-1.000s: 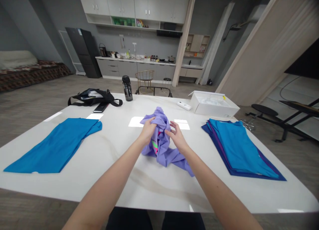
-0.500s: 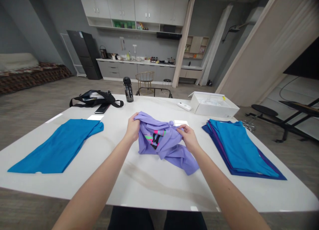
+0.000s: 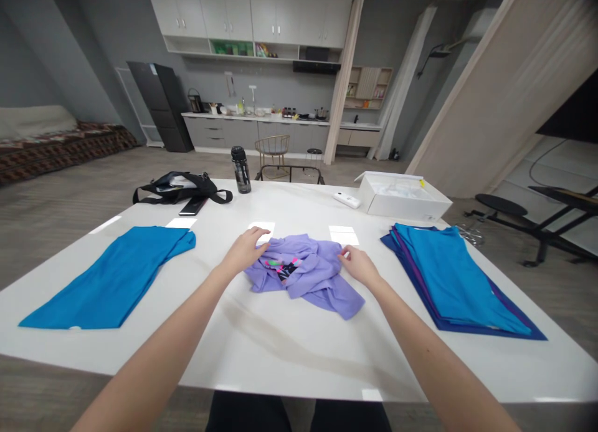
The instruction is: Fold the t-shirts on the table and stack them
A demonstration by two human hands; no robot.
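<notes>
A crumpled light purple garment (image 3: 313, 267) with a black, pink and green print lies in a heap on the white table, directly in front of me. At its left edge is my left hand (image 3: 246, 252), fingers and thumb apart, holding nothing. My right hand (image 3: 360, 267) is at the right edge, its fingertips close to the cloth and slightly parted; whether they touch it is hard to see. To the left lies a folded blue garment (image 3: 109, 276). On the right, another blue garment (image 3: 455, 273) tops a stack of folded purple and navy clothes (image 3: 432, 313).
Toward the back of the white table (image 3: 289, 351) are a black bag (image 3: 187, 186), a phone (image 3: 192, 206), a dark bottle (image 3: 241, 170), a small white device (image 3: 346, 200) and an open white box (image 3: 404, 198). A chair (image 3: 289, 170) stands beyond the far edge.
The purple garment, held up by both hands before, has dropped into a flatter heap on the table. My left hand has let go and spread its fingers; my right hand has loosened and lowered slightly.
</notes>
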